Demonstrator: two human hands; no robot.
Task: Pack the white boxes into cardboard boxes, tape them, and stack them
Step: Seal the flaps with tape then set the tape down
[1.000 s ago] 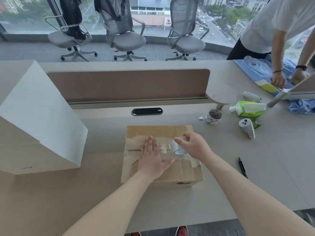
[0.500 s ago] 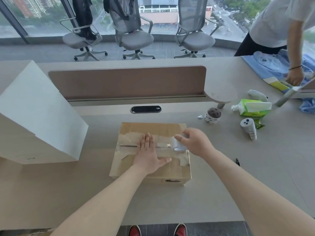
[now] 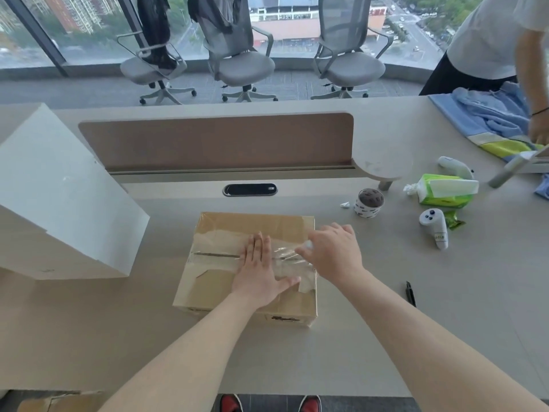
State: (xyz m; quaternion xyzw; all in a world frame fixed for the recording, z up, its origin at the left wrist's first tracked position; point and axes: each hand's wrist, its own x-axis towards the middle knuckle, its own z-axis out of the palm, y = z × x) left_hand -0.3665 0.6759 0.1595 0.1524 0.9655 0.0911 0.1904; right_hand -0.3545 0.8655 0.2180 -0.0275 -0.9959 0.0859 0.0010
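Three office chairs line the far window. The worktop carries one cardboard box near centre and one white box at the left. The left hand presses flat on the taped seam, fingers straight and together. The right hand has its fingers curled over what seems to be a tape roll, mostly hidden.

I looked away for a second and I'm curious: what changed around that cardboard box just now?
The right hand, gripping the tape roll, pulled rightward along the seam to the right edge of the cardboard box, stretching clear tape behind it. The left hand stayed flat on the lid, pressing it down. Nothing was let go.
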